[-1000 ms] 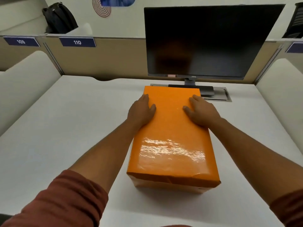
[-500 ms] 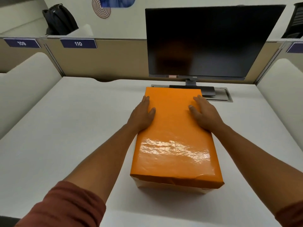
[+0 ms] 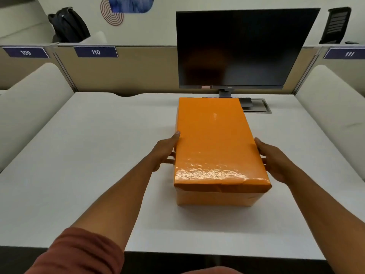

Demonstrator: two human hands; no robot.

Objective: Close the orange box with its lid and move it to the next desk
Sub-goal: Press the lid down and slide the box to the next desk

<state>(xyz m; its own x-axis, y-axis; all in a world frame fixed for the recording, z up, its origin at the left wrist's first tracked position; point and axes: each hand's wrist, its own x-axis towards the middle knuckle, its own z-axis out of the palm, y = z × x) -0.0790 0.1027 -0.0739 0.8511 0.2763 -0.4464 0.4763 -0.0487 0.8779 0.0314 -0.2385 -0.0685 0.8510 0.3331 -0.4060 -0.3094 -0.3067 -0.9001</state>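
Observation:
The orange box [image 3: 215, 196] stands on the white desk [image 3: 88, 165] in front of the monitor, with its glossy orange lid [image 3: 213, 139] seated flat on top. My left hand [image 3: 165, 153] presses against the box's left side, thumb at the lid's edge and fingers tucked along the wall. My right hand [image 3: 273, 161] clasps the right side the same way. The fingers on the box's walls are partly hidden behind it.
A dark monitor [image 3: 243, 48] stands behind the box, next to a cable hatch [image 3: 258, 107]. Padded dividers flank the desk at left [image 3: 29, 101] and right [image 3: 331, 103]. Desk labels 109, 110 and 111 hang on the back partition. A black backpack [image 3: 69, 24] sits beyond it.
Both hands have slid off the top of the lid and come back toward me, down onto the left and right sides of the box.

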